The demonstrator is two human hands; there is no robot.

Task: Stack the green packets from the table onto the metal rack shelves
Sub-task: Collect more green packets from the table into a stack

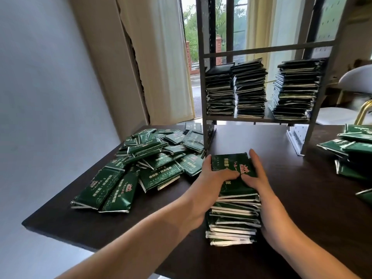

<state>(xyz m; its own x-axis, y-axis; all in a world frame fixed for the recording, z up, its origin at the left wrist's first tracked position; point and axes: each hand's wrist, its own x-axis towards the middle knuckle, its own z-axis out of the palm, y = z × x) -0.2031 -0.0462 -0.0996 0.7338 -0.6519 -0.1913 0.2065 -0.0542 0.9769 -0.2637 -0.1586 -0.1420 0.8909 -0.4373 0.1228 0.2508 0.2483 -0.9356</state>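
Observation:
A tall stack of green packets [234,216] stands on the dark table [314,198] in front of me. My left hand [209,184] grips its left side, thumb across the top packet. On the right side my right hand [259,178] holds the stack, its thumb also on top. A loose heap of green packets [145,164] lies to the left. The metal rack [207,77] stands behind, with three stacks of packets [250,89] on its lower shelf.
More green packets [354,150] are piled at the table's right edge. A white chair [356,81] stands behind the rack on the right. Curtains and a window are behind the rack. The table's left edge drops off near the heap.

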